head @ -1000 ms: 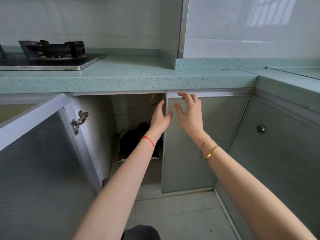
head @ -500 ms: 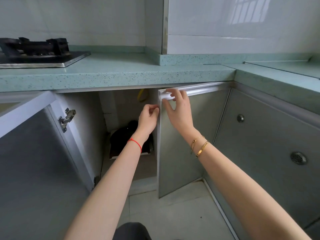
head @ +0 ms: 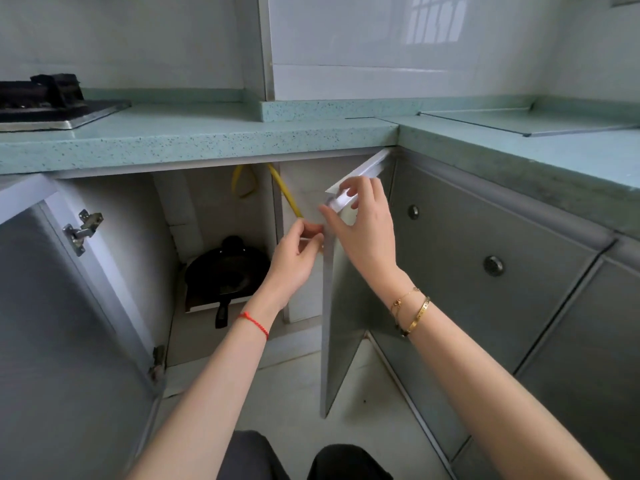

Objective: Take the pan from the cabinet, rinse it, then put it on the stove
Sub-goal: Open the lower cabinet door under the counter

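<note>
A black pan lies inside the open cabinet under the counter, its short handle pointing toward me over a white shelf edge. The right cabinet door stands swung out wide. My right hand grips the door's top corner. My left hand pinches the door's free edge just below, to the right of the pan and apart from it. The stove sits on the counter at the far left.
The left cabinet door hangs open, its hinge showing. A yellow hose runs down inside the cabinet. A teal counter runs above and turns along the right. Grey cabinet fronts with round knobs line the right side. My knees are below.
The right door has swung from nearly closed to wide open, with both hands on its edge. More of the cabinet and the pan now show.
</note>
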Demonstrator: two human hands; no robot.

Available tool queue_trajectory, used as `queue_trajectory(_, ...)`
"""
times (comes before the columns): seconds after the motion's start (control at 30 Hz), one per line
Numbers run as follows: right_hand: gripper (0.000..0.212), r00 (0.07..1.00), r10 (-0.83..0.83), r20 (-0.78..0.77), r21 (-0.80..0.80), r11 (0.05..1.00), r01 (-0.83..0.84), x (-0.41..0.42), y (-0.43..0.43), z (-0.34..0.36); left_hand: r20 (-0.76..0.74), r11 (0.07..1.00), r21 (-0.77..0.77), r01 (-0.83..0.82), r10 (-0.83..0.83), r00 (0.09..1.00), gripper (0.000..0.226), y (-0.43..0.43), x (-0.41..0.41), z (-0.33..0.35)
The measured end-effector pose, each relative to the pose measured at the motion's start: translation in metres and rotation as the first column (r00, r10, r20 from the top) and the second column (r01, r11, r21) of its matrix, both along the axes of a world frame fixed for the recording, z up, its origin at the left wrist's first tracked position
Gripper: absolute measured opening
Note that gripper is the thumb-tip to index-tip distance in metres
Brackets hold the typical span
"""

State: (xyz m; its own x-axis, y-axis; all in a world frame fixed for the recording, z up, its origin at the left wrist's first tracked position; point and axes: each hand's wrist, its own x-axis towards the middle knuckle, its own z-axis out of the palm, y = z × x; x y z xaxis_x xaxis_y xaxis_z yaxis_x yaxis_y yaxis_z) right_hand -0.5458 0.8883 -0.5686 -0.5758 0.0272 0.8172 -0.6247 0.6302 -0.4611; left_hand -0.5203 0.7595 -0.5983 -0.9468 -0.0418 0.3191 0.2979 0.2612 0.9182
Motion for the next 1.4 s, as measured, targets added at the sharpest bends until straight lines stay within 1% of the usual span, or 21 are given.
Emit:
queue_trajectory(0.1,0.031,0.997,-0.071,-0.019,-0.018,0.997,0.071,0.012,0.021,0.002,-0.019,0.998,-0.019,0.058,-0.058,0.998,0.012,0.022,0.007,0.003)
queue_trajectory(0.27,0.027,0.975,-0.213,-0.067,0.026,0.976,0.215,0.028,0.057,0.001,0.011,0.994,0.033,0.104,-0.105,0.994,0.027,0.060,0.005,0.002)
queue_trajectory(0.33,0.026,0.963,-0.261,-0.066,0.036,0.964,0.263,0.035,0.070,0.000,0.001,0.990,0.051,0.128,-0.128,0.992,0.031,0.076,0.004,0.000)
queue_trajectory(0.43,0.021,0.945,-0.322,-0.061,0.039,0.945,0.324,0.042,0.093,0.000,-0.034,0.986,0.026,0.165,-0.164,0.986,0.026,0.102,0.002,-0.001)
queue_trajectory(0.5,0.018,0.922,-0.377,-0.087,0.064,0.922,0.383,0.045,0.111,0.001,-0.059,0.986,0.011,0.166,-0.166,0.984,0.025,0.121,0.000,-0.002)
queue_trajectory(0.6,0.014,0.873,-0.468,-0.137,0.114,0.868,0.484,0.046,0.133,0.003,-0.086,0.983,0.024,0.184,-0.182,0.980,0.025,0.149,-0.005,-0.002)
queue_trajectory(0.7,0.010,0.814,-0.562,-0.150,0.175,0.795,0.581,0.045,0.153,0.005,-0.115,0.981,0.025,0.194,-0.190,0.975,0.023,0.176,-0.009,-0.003)
queue_trajectory(0.8,0.003,0.734,-0.658,-0.168,0.226,0.700,0.678,0.042,0.168,0.006,-0.135,0.986,0.032,0.164,-0.159,0.978,0.026,0.198,-0.015,-0.005)
queue_trajectory(0.87,0.004,0.678,-0.710,-0.191,0.250,0.633,0.733,0.039,0.176,0.005,-0.124,0.987,0.046,0.151,-0.145,0.982,0.028,0.209,-0.019,-0.005)
queue_trajectory(0.93,0.007,0.640,-0.742,-0.202,0.266,0.587,0.764,0.036,0.182,0.004,-0.123,0.989,0.054,0.139,-0.132,0.984,0.027,0.219,-0.021,-0.004)
queue_trajectory(1.03,0.013,0.620,-0.762,-0.186,0.292,0.560,0.775,0.035,0.186,0.004,-0.132,0.991,0.059,0.121,-0.113,0.985,0.026,0.227,-0.022,-0.004)
queue_trajectory(1.23,0.026,0.605,-0.778,-0.170,0.319,0.537,0.781,0.037,0.189,0.010,-0.116,0.992,0.057,0.115,-0.108,0.987,0.023,0.239,-0.026,-0.003)
queue_trajectory(1.4,0.027,0.604,-0.777,-0.176,0.320,0.536,0.782,0.038,0.188,0.014,-0.100,0.994,0.024,0.108,-0.105,0.989,0.020,0.243,-0.026,-0.002)
